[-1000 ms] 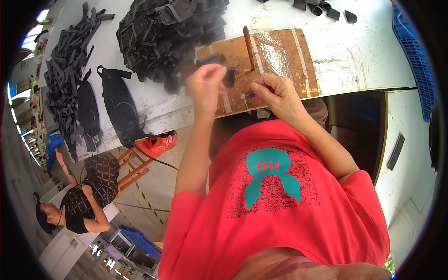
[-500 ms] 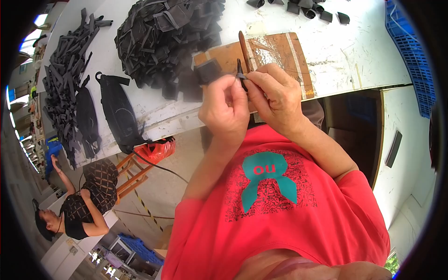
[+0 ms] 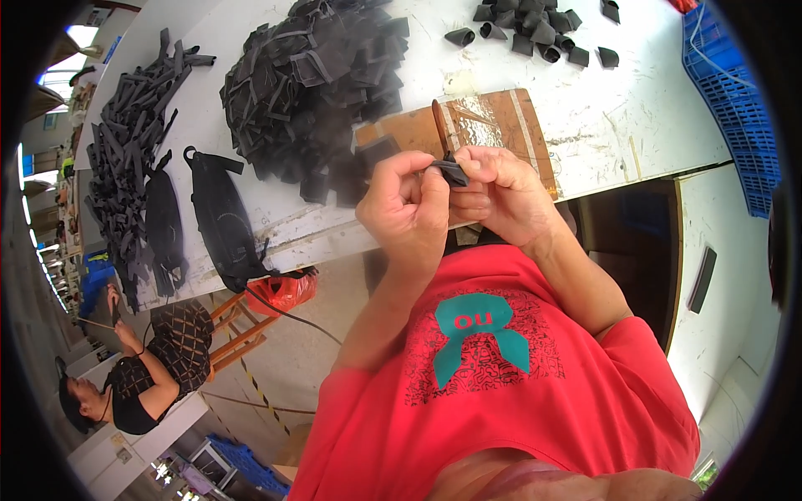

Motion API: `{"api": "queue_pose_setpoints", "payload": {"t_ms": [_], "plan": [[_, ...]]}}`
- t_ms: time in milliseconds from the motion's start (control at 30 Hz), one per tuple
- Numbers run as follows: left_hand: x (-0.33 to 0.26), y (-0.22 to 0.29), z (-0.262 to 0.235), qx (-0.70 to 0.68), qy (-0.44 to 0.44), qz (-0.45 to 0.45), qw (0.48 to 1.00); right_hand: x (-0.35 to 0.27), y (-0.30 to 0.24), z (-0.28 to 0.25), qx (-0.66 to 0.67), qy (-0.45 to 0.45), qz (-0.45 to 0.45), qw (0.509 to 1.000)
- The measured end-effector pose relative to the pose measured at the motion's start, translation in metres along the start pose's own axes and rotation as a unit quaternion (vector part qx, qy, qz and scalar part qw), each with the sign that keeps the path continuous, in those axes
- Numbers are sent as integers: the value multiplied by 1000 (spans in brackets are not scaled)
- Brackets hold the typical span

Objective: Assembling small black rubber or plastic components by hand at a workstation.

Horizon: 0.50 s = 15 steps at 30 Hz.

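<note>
My left hand (image 3: 408, 209) and my right hand (image 3: 501, 196) meet just below the table's near edge, both pinching one small black strap piece (image 3: 451, 171) between the fingertips. Right behind them a brown wooden board (image 3: 493, 125) lies on the white table (image 3: 585, 108), with a thin brown-handled tool (image 3: 440, 125) resting on it. A large heap of black strap pieces (image 3: 313, 75) lies to the left of the board.
Several folded black loops (image 3: 535, 33) lie at the far right of the table. A long pile of black straps (image 3: 125, 159) and two black bags (image 3: 219, 213) lie at the left. A blue crate (image 3: 743, 108) stands at the right. A seated person (image 3: 125, 384) works at the lower left.
My left hand came off the board and drew in to the right hand. Both hands now hold the black piece together, nearer to my body.
</note>
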<state>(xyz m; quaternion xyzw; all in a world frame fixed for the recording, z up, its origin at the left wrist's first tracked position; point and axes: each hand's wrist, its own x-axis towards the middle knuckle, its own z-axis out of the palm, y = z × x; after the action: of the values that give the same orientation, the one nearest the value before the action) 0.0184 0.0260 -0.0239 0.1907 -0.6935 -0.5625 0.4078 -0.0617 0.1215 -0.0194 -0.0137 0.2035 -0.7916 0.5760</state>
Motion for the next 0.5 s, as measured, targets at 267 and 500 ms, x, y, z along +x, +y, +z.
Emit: {"api": "queue_pose_setpoints", "payload": {"t_ms": [267,500], "plan": [[58,49,-19,-678,-190,-382,599,19,-62,77,-474,-14,-123,872],[40,30,-7,-219,-80,-190,954,29,-43,23,-460,6,-145,876]]}}
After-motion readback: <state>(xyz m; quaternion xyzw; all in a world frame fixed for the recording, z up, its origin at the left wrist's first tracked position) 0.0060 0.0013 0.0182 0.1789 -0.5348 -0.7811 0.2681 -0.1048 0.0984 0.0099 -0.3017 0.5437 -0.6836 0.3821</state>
